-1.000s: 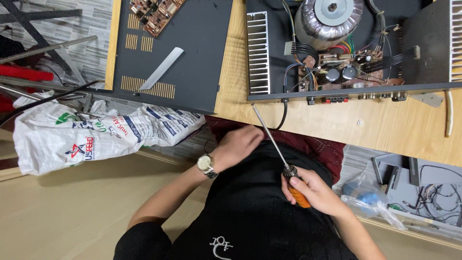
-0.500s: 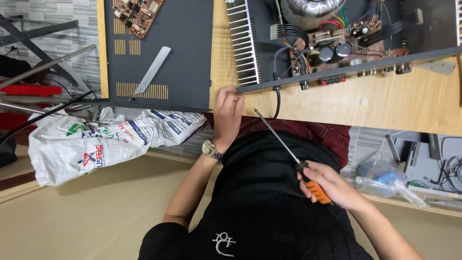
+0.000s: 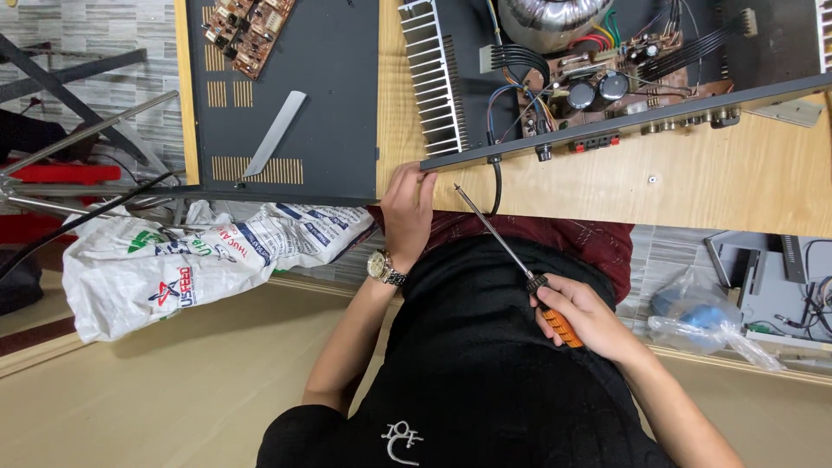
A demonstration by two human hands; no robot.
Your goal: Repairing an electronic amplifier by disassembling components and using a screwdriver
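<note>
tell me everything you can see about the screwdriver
The screwdriver has an orange handle with a black collar and a long, thin, bare metal shaft. The right hand grips the handle in front of the person's dark shirt. It is tilted, with the tip pointing up and left toward the wooden table edge, ending just below the open amplifier chassis. The tip touches nothing; its type is too small to tell.

Both hands (image 3: pixel 407 208) (image 3: pixel 585 316) low (right clenched)
</note>
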